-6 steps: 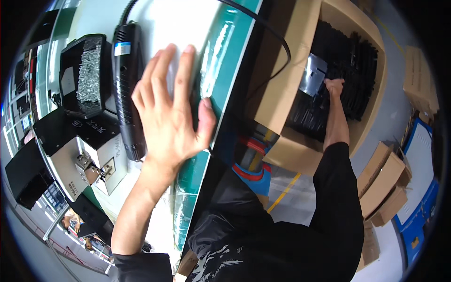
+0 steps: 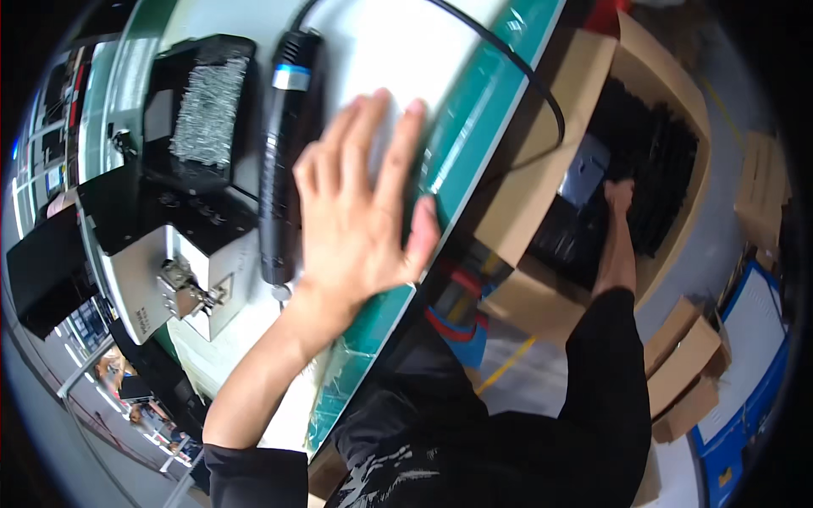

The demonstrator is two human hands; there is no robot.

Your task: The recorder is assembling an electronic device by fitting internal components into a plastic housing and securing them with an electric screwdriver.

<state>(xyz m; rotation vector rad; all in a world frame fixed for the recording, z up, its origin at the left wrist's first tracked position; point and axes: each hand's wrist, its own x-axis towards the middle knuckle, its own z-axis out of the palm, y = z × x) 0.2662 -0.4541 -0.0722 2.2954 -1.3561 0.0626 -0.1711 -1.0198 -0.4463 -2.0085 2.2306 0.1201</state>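
My left hand [image 2: 360, 203] lies on the white tabletop near its green edge, fingers spread and thumb out, holding nothing. Just left of it rests a black electric screwdriver [image 2: 278, 178] with a blue and white band and a cable at its far end. At the right, my right hand [image 2: 620, 196] reaches into an open cardboard box [image 2: 546, 161] packed with black parts [image 2: 669, 178]. Its fingers are curled closed beside a shiny grey plate-like piece [image 2: 584, 172]; what they grip is hidden.
A black bin of small silver screws [image 2: 207, 110] stands at the far left. Nearer is a black and white machine [image 2: 203, 254] with a metal mechanism. Flattened cartons [image 2: 690, 364] lie on the floor at right, by a blue-edged panel [image 2: 745, 356]. A cable [image 2: 508, 59] crosses the table edge.
The whole view has turned, so the table and its things sit farther right in the picture. My left hand stays flat by the screwdriver; my right hand remains inside the box.
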